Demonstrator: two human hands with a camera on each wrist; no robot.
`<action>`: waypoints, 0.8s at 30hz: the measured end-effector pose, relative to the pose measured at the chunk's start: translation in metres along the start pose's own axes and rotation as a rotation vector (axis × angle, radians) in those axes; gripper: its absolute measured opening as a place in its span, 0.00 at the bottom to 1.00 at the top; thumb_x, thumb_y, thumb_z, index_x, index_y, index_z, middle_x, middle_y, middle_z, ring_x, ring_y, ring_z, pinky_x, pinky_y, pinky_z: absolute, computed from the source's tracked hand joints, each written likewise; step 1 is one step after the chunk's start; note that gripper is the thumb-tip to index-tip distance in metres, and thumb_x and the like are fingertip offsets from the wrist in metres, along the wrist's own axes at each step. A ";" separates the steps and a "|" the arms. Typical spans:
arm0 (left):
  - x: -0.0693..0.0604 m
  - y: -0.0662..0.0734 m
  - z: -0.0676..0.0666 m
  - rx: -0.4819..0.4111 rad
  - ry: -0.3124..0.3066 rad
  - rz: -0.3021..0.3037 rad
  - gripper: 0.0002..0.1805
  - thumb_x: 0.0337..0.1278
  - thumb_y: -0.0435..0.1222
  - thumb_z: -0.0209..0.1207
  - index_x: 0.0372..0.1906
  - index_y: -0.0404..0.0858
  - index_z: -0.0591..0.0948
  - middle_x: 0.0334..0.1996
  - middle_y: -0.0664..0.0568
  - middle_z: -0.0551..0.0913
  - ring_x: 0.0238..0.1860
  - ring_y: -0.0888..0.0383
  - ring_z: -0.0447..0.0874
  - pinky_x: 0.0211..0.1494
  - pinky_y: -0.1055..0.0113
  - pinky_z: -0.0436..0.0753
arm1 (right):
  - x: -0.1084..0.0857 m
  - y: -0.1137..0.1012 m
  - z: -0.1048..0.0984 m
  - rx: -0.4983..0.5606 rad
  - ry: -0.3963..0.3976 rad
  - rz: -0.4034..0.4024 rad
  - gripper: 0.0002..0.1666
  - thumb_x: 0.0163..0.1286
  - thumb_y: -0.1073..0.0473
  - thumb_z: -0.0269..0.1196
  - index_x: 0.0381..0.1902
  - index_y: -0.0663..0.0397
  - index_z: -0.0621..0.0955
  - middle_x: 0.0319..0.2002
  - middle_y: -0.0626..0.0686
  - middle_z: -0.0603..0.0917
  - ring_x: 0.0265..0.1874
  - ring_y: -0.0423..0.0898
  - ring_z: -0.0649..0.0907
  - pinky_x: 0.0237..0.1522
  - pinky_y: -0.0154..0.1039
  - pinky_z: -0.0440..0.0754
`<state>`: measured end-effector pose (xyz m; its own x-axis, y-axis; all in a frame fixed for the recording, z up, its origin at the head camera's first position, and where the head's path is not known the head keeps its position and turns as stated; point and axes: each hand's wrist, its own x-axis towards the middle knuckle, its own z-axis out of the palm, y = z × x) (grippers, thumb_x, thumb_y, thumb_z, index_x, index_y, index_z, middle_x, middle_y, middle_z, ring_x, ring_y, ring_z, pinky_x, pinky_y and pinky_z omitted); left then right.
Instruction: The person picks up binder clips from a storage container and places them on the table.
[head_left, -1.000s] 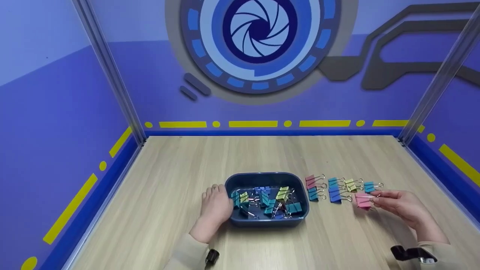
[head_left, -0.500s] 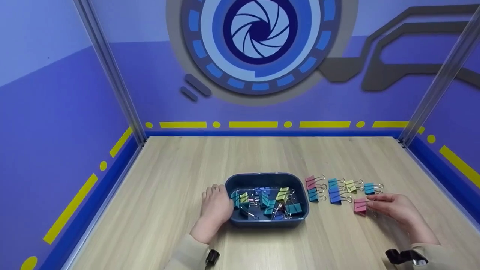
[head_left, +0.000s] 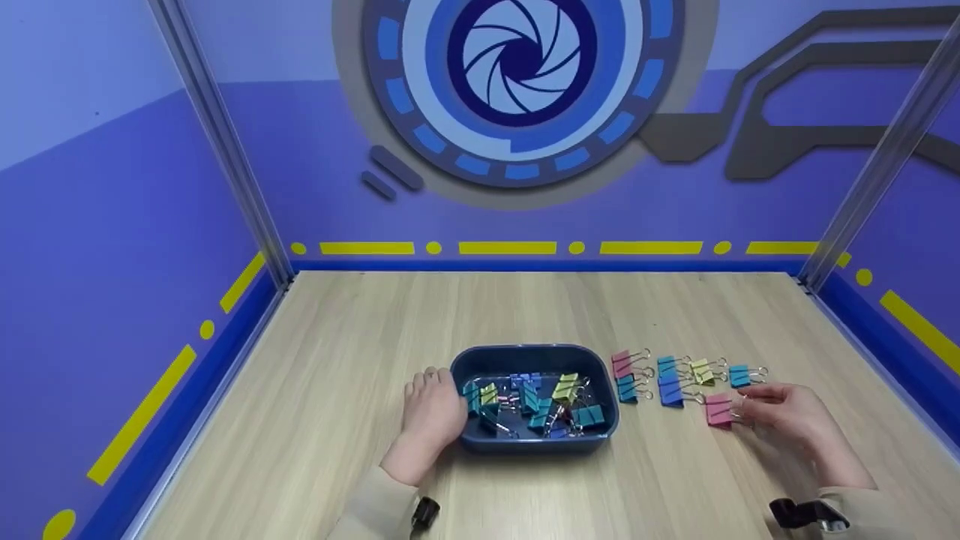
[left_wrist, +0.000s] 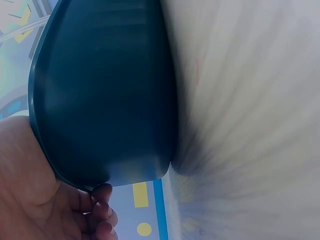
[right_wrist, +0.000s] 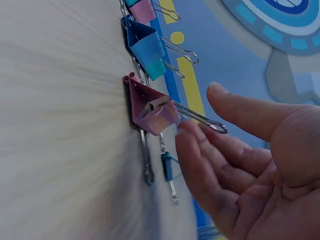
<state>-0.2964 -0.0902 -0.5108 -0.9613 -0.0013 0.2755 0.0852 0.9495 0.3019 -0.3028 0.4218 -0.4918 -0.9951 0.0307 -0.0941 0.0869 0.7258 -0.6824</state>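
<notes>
Seen from the head camera, a wood-grain tabletop (head_left: 360, 337) fills the lower half of the frame. Just below centre sits a dark blue bin (head_left: 532, 447) holding loose binder clips (head_left: 565, 388) in teal, yellow-green and blue. At its left side, the left hand (head_left: 435, 407) grasps the rim; the left wrist view shows its fingers bent round the corner.

At lower right, the right hand (head_left: 796, 420) is beside a pink binder clip (head_left: 718, 411), which stands on the tabletop. In the right wrist view the thumb is lifted clear of the clip's wire handle and the fingers are loosely bent beside it, so the grip looks released; whether a fingertip touches is hard to tell.

Right of the bin, more clips stand in two uneven rows: a darker pink clip (head_left: 622, 364), a yellow clip (head_left: 702, 371), a deep blue clip (head_left: 670, 391) and several teal ones. A purple-blue wall (head_left: 300, 172) with a round emblem (head_left: 520, 60) spans the top of the frame.
</notes>
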 end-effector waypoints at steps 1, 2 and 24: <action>0.000 0.000 0.000 0.000 -0.007 -0.004 0.14 0.60 0.37 0.60 0.43 0.28 0.78 0.40 0.39 0.79 0.44 0.43 0.75 0.47 0.51 0.72 | -0.001 -0.003 -0.001 -0.027 0.023 0.002 0.34 0.68 0.48 0.69 0.58 0.74 0.79 0.48 0.65 0.88 0.39 0.42 0.85 0.37 0.32 0.78; 0.000 0.000 0.000 0.000 -0.014 -0.008 0.15 0.60 0.37 0.60 0.44 0.28 0.78 0.40 0.39 0.79 0.44 0.43 0.75 0.48 0.51 0.72 | -0.002 -0.006 -0.002 -0.047 0.048 0.001 0.34 0.69 0.49 0.68 0.58 0.75 0.79 0.48 0.68 0.87 0.41 0.49 0.86 0.37 0.33 0.78; 0.001 -0.001 -0.001 -0.020 -0.030 -0.012 0.15 0.62 0.37 0.60 0.45 0.28 0.77 0.43 0.38 0.79 0.45 0.43 0.75 0.50 0.50 0.72 | 0.000 -0.153 0.094 0.081 -0.045 -0.422 0.12 0.65 0.57 0.71 0.45 0.56 0.89 0.43 0.55 0.90 0.38 0.38 0.85 0.38 0.31 0.82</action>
<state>-0.2970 -0.0912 -0.5103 -0.9697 -0.0028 0.2441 0.0785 0.9432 0.3229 -0.3119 0.2459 -0.4552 -0.9413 -0.2884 0.1755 -0.3222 0.6117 -0.7225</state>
